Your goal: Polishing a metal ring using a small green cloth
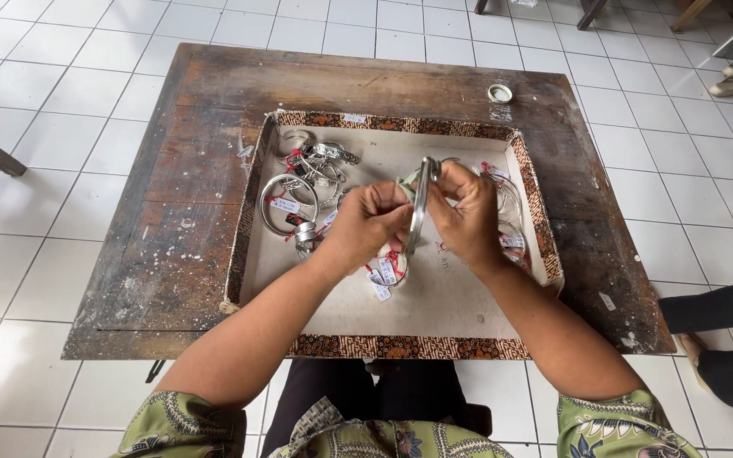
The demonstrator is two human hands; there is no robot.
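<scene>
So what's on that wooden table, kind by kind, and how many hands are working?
Batik-edged tray: 1
Small round tin: 1
Silver bangle held in both hands: 1
Loose tagged bangles: a tangled pile, too many to count
Hands: 2, left hand, right hand
Total counted: 5

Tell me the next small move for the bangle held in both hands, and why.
Probably lower the silver bangle onto the bare middle of the tray. The left hand and right hand both pinch it, edge-on, above the tray, with something pale green pressed against it. Tagged bangles crowd the tray's left and right sides, so the middle looks like the freest spot.
</scene>
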